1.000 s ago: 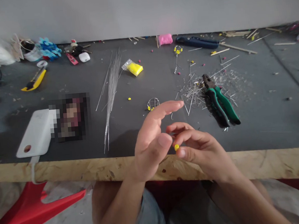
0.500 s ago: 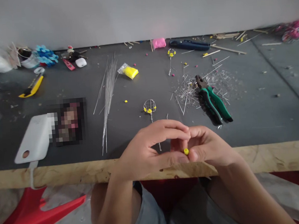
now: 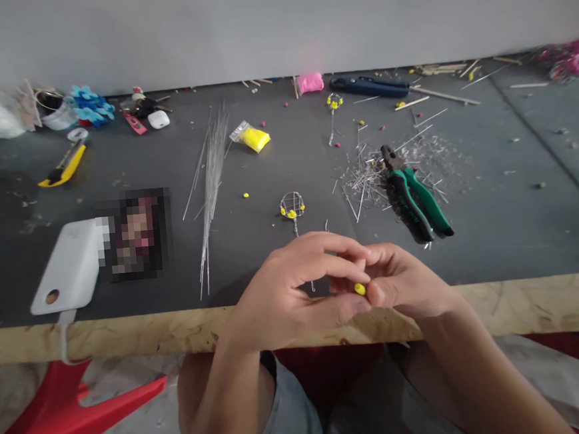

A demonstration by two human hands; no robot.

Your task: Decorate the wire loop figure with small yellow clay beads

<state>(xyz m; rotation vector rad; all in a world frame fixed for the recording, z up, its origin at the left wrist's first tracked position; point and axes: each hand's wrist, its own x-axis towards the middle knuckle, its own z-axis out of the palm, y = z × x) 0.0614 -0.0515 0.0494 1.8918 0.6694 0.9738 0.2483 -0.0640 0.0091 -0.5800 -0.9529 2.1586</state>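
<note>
Yellow bead (image 3: 360, 289) sits pinched, fingers nearly closed, where my left hand (image 3: 285, 291) and right hand (image 3: 409, 281) meet above the bench edge (image 3: 143, 332); seems a shaping step, calling next for light, even pressure.

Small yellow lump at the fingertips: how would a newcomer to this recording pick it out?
Start at the dark grey tabletop and follow its pale wooden front edge to the middle, where a bare left hand and right hand meet. The small oval yellow lump sits between them, unlike the similar yellow piece lying loose on the tabletop.
</note>
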